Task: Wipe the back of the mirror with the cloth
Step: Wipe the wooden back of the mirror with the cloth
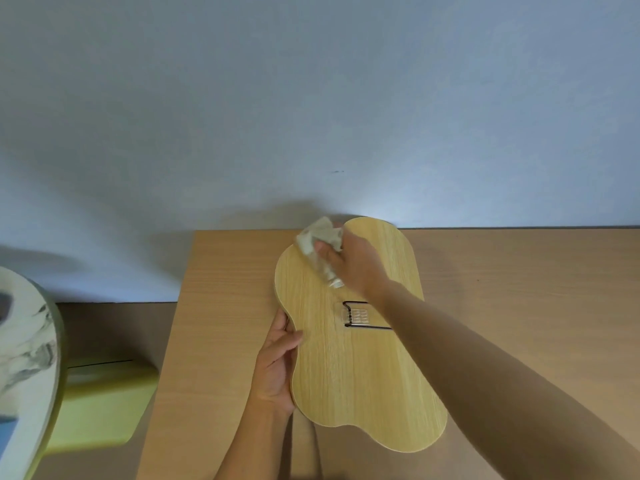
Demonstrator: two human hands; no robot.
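Observation:
The mirror (pixel 356 368) lies face down on the wooden table (pixel 225 271), showing its wavy light-wood back with a black wire stand (pixel 360 317) folded flat at mid-height. My right hand (pixel 356 265) presses a crumpled pale cloth (pixel 320 245) against the mirror's far left part, near the top edge. My left hand (pixel 277 365) grips the mirror's left edge at its narrow waist, thumb on the back surface. My right forearm crosses the mirror's right side and hides part of the stand.
A pale wall (pixel 311 98) rises directly behind the table's far edge. To the left, off the table, stand a yellow-green block (pixel 104 403) and a round marbled white top (pixel 24 358). Bare tabletop stretches to the right of the mirror.

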